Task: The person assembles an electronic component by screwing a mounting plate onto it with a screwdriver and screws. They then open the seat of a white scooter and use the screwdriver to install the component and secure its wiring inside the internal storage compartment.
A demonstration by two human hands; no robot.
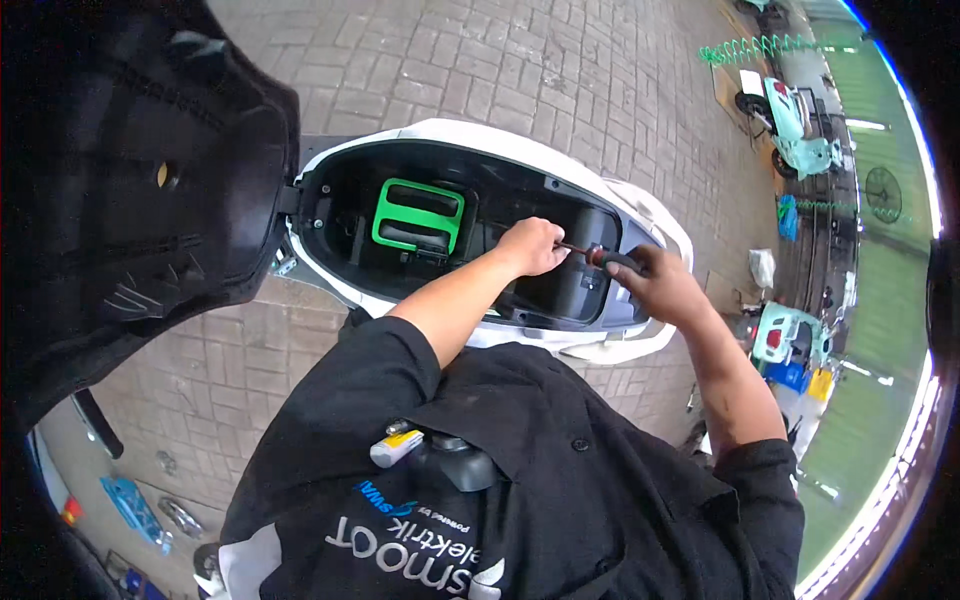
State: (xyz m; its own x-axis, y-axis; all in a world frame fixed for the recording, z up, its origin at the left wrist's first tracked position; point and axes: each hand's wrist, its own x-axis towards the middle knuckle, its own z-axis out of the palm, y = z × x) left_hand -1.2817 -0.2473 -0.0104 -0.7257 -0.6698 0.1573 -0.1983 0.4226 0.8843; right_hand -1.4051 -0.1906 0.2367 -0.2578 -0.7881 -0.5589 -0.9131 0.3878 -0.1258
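Note:
My right hand (667, 284) is wrapped round the dark handle of a screwdriver (606, 258) above the rear end of a white scooter's storage bay. The screwdriver's thin shaft points left to the fingers of my left hand (533, 247). Those fingers are pinched at the shaft's tip; whatever else they hold there is too small to make out. Beneath both hands lies the black under-seat compartment (350, 262) of the scooter. Inside it, left of my left hand, sits a bright green frame with handles (418, 217), perhaps the top of a battery.
The raised black seat (225, 200) stands open on the left, hinged at the compartment's end. White body panels (450, 130) ring the bay. Brick paving (480, 60) surrounds the scooter. Light-green scooters (790, 125) stand along the right, near a coiled green air hose (760, 48).

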